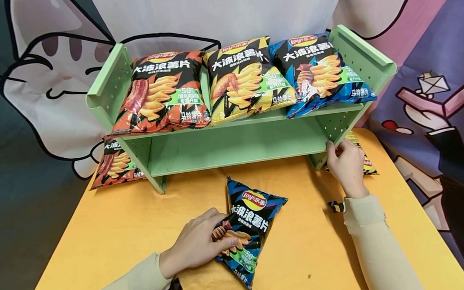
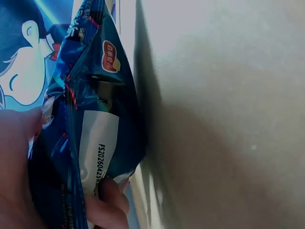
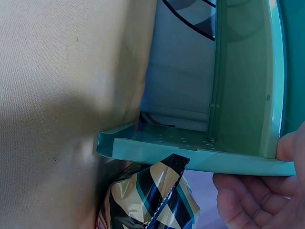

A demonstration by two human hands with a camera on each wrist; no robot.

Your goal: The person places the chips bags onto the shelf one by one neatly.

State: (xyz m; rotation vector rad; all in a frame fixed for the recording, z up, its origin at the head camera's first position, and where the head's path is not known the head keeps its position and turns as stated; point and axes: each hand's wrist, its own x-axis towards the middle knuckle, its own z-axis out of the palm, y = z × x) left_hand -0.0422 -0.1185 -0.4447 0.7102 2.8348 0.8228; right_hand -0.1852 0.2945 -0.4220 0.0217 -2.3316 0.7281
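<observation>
My left hand [image 1: 198, 242] grips a blue chip bag [image 1: 253, 212] by its side, thumb across the printed front. The left wrist view shows fingers curled over the back of the bag, by its white date label. The bag is held over the table in front of a green two-tier shelf [image 1: 232, 149]. At the shelf's right end my right hand [image 1: 348, 164] pinches the side panel [image 3: 205, 160], thumb on the inner side and fingers on the outer. Just beyond that hand, a yellow chip bag [image 3: 147, 195] stands outside the panel, partly hidden in the head view.
On the upper tier sit a red chip bag [image 1: 163, 94], another yellow chip bag [image 1: 249, 78] and another blue chip bag [image 1: 319, 73]. A second red chip bag [image 1: 115, 164] leans beside the shelf's left end. A yellow cloth [image 1: 290, 262] covers the table; a cartoon-printed curtain [image 1: 227, 13] hangs behind.
</observation>
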